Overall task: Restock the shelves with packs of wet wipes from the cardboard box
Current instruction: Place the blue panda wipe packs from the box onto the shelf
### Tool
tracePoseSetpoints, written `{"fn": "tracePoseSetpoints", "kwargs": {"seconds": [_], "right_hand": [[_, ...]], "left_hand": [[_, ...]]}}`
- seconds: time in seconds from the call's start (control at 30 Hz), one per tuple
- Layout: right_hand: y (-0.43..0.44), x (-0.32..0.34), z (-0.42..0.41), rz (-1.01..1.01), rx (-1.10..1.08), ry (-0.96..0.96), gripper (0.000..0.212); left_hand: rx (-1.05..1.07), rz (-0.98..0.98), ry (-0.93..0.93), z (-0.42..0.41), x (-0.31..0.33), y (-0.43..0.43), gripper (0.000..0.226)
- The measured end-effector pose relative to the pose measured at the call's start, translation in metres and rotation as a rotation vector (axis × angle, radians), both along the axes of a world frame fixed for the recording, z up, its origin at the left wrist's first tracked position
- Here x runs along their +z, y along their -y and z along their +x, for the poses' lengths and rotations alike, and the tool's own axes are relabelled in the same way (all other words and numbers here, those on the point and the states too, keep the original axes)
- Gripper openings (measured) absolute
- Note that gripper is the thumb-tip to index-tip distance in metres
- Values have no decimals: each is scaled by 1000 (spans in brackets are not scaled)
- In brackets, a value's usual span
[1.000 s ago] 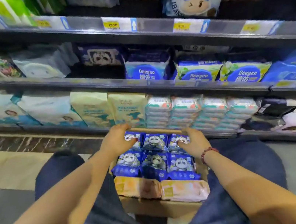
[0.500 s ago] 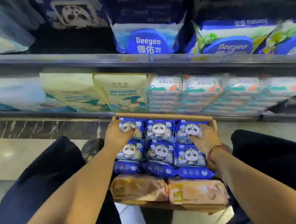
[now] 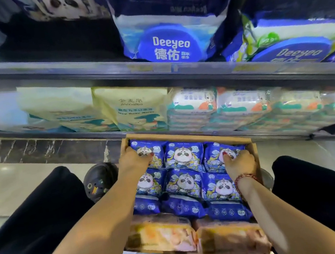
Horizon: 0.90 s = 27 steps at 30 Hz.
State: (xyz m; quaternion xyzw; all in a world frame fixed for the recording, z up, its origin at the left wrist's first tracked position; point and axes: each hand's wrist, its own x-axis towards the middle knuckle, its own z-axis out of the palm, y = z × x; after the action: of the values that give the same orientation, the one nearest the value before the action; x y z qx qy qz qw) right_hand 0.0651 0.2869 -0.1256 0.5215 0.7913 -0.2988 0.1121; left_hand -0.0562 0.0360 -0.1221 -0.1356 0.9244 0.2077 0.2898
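Cardboard box sits between the knees, right by the bottom shelf, stuffed with blue panda wet wipe packs. Left hand has fingers curled over the far-left back pack, and right hand grips the far-right back pack. Orange packs fill the near end.

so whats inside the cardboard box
Blue panda packs, two gripped by the left hand and right hand, plus two orange packs nearest the person. Whatever lies beneath them is covered.
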Motion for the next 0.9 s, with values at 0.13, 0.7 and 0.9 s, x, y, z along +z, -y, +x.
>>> {"fn": "tracePoseSetpoints", "kwargs": {"seconds": [0.13, 0.7, 0.9], "right_hand": [[-4, -4, 0, 25, -65, -29, 44], [-3, -7, 15, -329, -178, -102, 85], [-3, 1, 16, -448, -317, -211, 42]], "left_hand": [[-34, -66, 14, -7, 0, -2, 72], [185, 293, 123, 6, 1, 3, 57], [201, 243, 78, 12, 9, 9, 64]]}}
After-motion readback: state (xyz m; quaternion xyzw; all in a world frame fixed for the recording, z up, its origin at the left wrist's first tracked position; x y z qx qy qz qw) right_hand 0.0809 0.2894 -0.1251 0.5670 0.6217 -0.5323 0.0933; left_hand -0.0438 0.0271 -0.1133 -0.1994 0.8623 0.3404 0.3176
